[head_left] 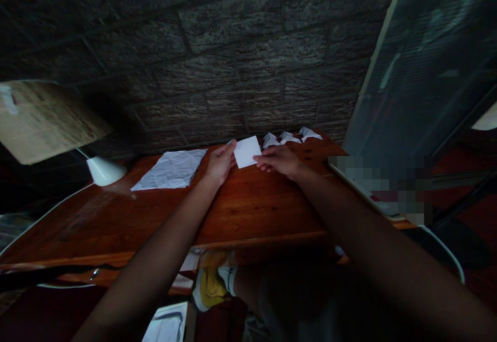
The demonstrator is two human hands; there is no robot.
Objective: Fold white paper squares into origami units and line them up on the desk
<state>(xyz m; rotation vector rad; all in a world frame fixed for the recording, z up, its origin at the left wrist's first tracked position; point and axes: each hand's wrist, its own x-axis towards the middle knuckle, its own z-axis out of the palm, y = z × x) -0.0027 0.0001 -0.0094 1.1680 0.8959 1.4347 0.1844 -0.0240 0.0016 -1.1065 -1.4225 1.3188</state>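
Between my two hands is a small white square of paper (247,151), raised a little over the wooden table. My left hand (222,162) pinches its left edge, thumb on top. At the lower right corner, my right hand (280,160) grips the paper between thumb and fingers. Just beyond my right hand, three folded white paper shapes (289,138) stand in a row by the wall. To the left of my left hand lies a larger creased white sheet (171,170), spread flat.
The brown wooden table (248,212) runs along a dark stone-block wall (248,46). A lamp (104,170) with a tan shade stands at the left, its white cord trailing over the table. At the right edge lies a partly blurred flat object (365,189). Below shows a yellow shoe (212,287).
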